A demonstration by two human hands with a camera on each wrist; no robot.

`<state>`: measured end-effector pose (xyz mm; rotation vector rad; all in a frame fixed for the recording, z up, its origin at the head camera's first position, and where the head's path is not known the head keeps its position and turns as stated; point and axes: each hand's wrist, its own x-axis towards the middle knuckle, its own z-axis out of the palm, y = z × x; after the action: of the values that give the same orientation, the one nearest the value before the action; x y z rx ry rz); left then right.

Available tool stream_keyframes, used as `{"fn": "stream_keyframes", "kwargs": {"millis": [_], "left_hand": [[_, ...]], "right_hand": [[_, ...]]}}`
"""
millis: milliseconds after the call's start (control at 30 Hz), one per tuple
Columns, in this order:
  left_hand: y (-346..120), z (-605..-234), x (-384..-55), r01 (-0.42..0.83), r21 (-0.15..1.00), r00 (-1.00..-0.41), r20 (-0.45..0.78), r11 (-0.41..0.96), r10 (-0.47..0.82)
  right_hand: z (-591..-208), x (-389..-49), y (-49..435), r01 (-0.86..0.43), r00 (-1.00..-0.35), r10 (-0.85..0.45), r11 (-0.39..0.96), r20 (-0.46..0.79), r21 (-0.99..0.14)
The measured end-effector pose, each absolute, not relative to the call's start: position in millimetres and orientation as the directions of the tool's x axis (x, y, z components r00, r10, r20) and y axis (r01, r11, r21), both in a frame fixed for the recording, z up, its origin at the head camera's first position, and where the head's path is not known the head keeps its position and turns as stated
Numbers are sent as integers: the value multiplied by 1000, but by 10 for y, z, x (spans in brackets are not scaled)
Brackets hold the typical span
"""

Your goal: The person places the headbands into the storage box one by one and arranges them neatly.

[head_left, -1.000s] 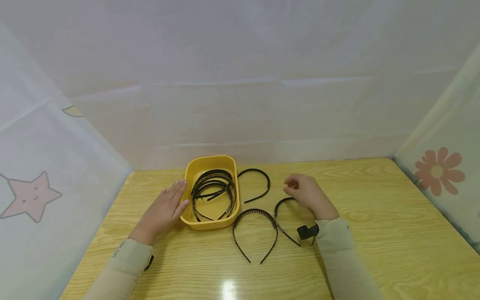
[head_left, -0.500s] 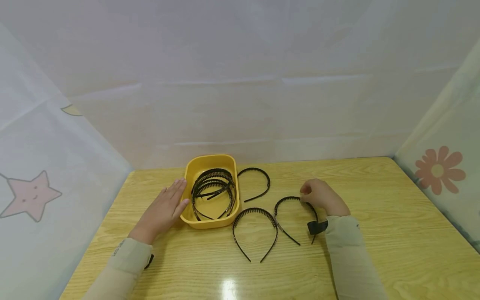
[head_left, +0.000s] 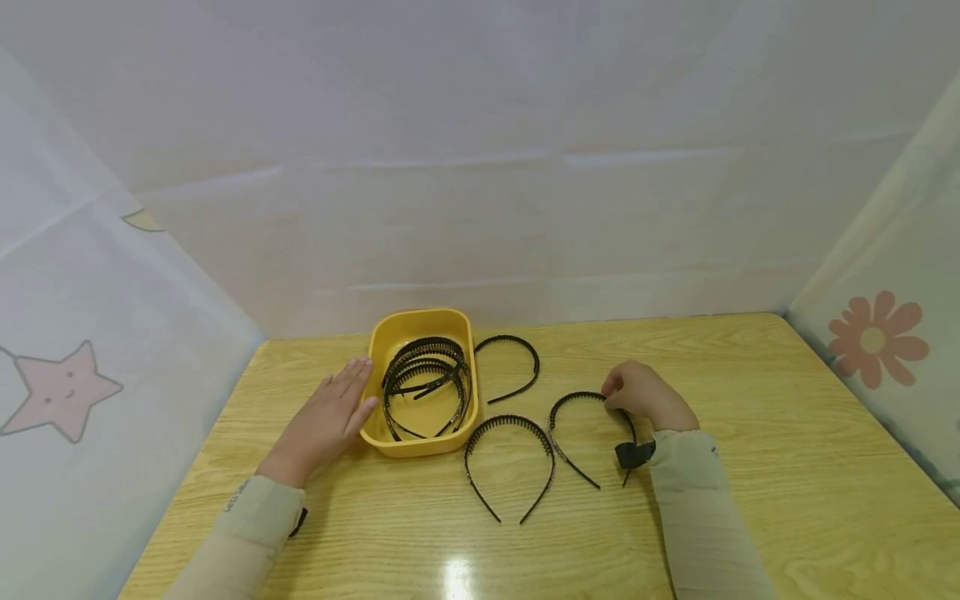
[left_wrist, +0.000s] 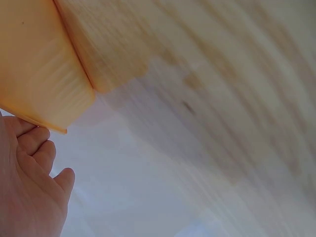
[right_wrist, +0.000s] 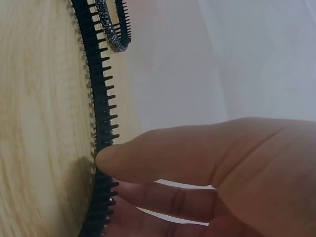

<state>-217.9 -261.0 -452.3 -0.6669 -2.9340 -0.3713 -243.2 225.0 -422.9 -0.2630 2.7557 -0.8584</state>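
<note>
My right hand (head_left: 648, 396) pinches the top of a black toothed headband (head_left: 576, 394) that lies on the table, right of the basket. In the right wrist view the thumb presses on the band (right_wrist: 101, 106), with fingers on its far side. My left hand (head_left: 322, 425) lies with fairly straight fingers against the left rim of a yellow plastic basket (head_left: 420, 450). Several black headbands (head_left: 427, 364) are heaped inside it. The left wrist view shows the fingertips at the basket's edge (left_wrist: 64, 130).
Another headband (head_left: 510, 419) lies directly left of the pinched one, close to it. Farther back, one more headband (head_left: 537, 365) lies beside the basket's right wall. The wooden table (head_left: 787, 442) meets hanging white sheets (head_left: 480, 225) behind and at both sides.
My right hand has moved right and slightly down along the headband's top and now pinches it. The left hand and the basket have stayed where they were.
</note>
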Motion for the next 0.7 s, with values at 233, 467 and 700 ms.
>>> {"fn": "stream_keyframes", "kwargs": {"millis": [233,467,700], "left_hand": [[-2608,-4537,-2177,438,218,-897,176,872,407],[-2605,-4535,-2173,427,218,-903,150,878,402],[-2602,-4526,-2173,427,209,-903,147,880,403]], "right_hand": [[-4241,-2432,2273,-99,-957,-236,812,-169,-575],[-4237,-2434,2335,-100,-962,-226,819,-156,-565],[-4216,-2446,2379,-81,-971,-194,818,-141,-569]]}}
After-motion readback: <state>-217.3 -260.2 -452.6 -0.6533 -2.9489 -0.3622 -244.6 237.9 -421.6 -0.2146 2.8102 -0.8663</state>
